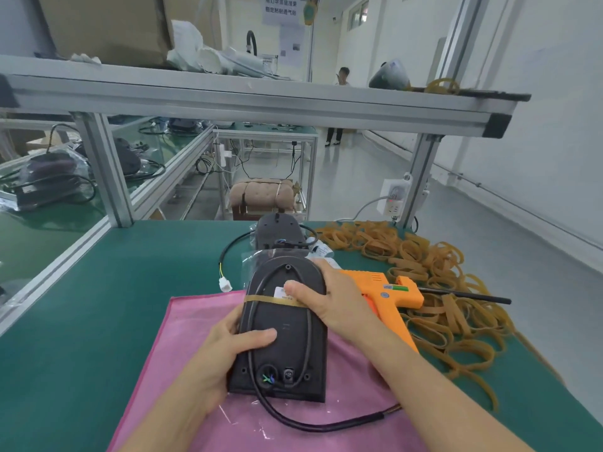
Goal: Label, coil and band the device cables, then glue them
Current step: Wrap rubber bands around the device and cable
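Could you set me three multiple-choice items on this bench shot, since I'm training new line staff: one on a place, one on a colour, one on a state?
1. Where does the glue gun lie?
A. On the upper shelf
B. On the green mat, right of the device
C. On the floor

2. What colour is the cloth under the device?
A. Pink
B. Yellow
C. White

3. How is the coiled cable kept on the device's back?
A. Taped down
B. Lying loose
C. Under a rubber band stretched across it

Answers: 1 B, it lies beside the right hand near the heap of rubber bands. 2 A, pink shows all round the device. 3 C, the tan band crosses the cable, while the left hand grips the device's edge.
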`<state>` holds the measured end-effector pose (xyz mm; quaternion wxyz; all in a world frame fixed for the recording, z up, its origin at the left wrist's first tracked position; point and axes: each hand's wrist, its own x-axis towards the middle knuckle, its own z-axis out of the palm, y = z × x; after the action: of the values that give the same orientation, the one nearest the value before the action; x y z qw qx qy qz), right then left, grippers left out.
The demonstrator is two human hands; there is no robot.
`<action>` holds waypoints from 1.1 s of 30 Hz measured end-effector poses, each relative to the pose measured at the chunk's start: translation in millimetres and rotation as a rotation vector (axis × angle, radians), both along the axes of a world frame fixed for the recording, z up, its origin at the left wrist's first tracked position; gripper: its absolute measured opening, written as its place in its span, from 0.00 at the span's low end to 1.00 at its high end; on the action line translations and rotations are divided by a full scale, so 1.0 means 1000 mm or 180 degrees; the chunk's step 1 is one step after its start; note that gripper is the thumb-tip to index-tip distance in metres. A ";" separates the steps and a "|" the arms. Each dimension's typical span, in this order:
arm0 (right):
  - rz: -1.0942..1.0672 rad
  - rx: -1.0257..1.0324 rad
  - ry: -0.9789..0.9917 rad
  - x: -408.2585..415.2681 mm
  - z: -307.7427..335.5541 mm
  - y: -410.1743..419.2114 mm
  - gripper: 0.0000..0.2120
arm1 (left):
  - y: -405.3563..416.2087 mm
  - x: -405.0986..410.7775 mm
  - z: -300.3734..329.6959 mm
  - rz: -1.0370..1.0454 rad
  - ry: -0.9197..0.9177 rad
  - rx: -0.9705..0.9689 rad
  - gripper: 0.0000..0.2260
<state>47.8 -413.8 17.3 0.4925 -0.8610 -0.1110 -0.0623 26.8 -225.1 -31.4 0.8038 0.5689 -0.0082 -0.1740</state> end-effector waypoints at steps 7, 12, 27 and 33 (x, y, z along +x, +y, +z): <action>-0.1218 -0.1942 -0.0368 0.039 0.023 -0.063 0.18 | -0.003 0.001 0.009 0.0184 0.0514 0.0218 0.20; -0.1928 -0.3170 0.0441 0.071 0.017 -0.121 0.09 | -0.016 -0.002 0.011 0.0583 0.0592 0.0647 0.11; -0.1894 -0.2467 0.1104 0.093 0.005 -0.148 0.10 | -0.009 -0.010 0.007 0.1505 -0.0772 0.2499 0.15; -0.1348 0.0817 0.1174 0.054 0.037 -0.114 0.04 | -0.035 0.000 0.043 0.1323 -0.2019 0.2194 0.14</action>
<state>102.2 -527.5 54.3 0.5851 -0.7925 0.1710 -0.0197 26.7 -259.7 11.5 0.5450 0.8153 -0.0806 0.1782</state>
